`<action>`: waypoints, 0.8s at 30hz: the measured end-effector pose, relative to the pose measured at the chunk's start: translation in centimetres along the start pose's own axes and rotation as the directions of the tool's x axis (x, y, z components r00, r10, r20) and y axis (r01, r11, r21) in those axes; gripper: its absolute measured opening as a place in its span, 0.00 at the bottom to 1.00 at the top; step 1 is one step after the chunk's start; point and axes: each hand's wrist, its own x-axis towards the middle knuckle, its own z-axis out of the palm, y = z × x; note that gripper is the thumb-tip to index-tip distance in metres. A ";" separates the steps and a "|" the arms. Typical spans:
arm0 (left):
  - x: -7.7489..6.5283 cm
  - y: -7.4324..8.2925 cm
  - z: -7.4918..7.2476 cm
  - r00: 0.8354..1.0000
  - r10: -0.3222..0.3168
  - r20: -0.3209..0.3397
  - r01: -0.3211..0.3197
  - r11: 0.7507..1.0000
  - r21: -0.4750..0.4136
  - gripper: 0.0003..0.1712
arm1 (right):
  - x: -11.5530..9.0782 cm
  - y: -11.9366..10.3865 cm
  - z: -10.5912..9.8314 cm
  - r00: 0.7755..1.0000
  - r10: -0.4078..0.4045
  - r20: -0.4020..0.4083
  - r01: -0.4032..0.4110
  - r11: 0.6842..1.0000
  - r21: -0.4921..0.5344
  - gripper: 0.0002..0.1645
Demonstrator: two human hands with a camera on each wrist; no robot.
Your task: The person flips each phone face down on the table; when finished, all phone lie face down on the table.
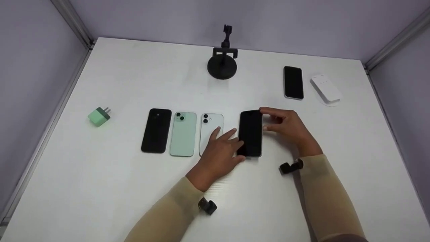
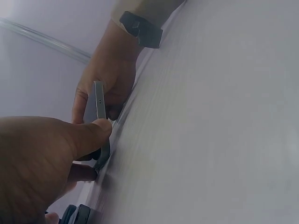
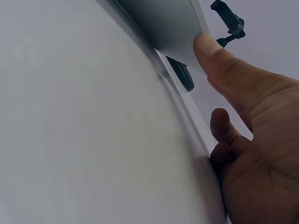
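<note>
A black-screened smartphone (image 1: 252, 131) is in both hands, screen up. My left hand (image 1: 219, 155) grips its lower left part, thumb at the near end. In the left wrist view that thumb presses the edge of the smartphone (image 2: 100, 103), which stands tilted. My right hand (image 1: 288, 127) touches its right side with thumb and fingertips. The right wrist view shows the underside of the smartphone (image 3: 163, 23) raised from the table, the thumb on its edge. Partly covered by the left hand is a white phone (image 1: 211, 126), lying camera side up.
Left of it lie a mint-green phone (image 1: 183, 136) and a black phone (image 1: 156, 131). A green charger plug (image 1: 98, 117) is far left. Behind stands a black round-based mount (image 1: 222, 66). At back right lie another dark-screened phone (image 1: 293, 83) and a white rectangular device (image 1: 326, 88).
</note>
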 end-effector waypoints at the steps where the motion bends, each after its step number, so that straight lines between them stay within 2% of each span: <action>1: 0.0 0.0 0.0 1.000 0.003 0.001 -0.003 1.000 0.000 0.30 | 0.0 -0.1 0.0 1.000 -0.003 -0.001 0.003 1.000 0.007 0.35; 9: 0.1 -0.2 0.1 1.000 0.030 0.002 -0.030 1.000 0.006 0.31 | 0.6 -0.4 0.1 0.998 -0.049 -0.030 0.050 0.998 0.040 0.33; 14: -0.1 -0.1 0.2 0.999 0.032 -0.005 -0.032 0.999 0.013 0.31 | 0.9 -0.9 0.2 0.997 -0.071 -0.019 0.072 0.996 0.046 0.31; 18: -0.2 0.6 0.4 0.996 0.022 -0.085 -0.022 1.000 0.002 0.35 | 1.0 -1.3 0.3 0.994 -0.105 -0.002 0.105 0.994 0.032 0.31; 24: 0.0 2.2 0.8 0.977 -0.064 -0.202 0.056 0.997 -0.048 0.41 | 1.1 -1.9 0.4 0.987 -0.162 0.010 0.162 0.987 0.016 0.31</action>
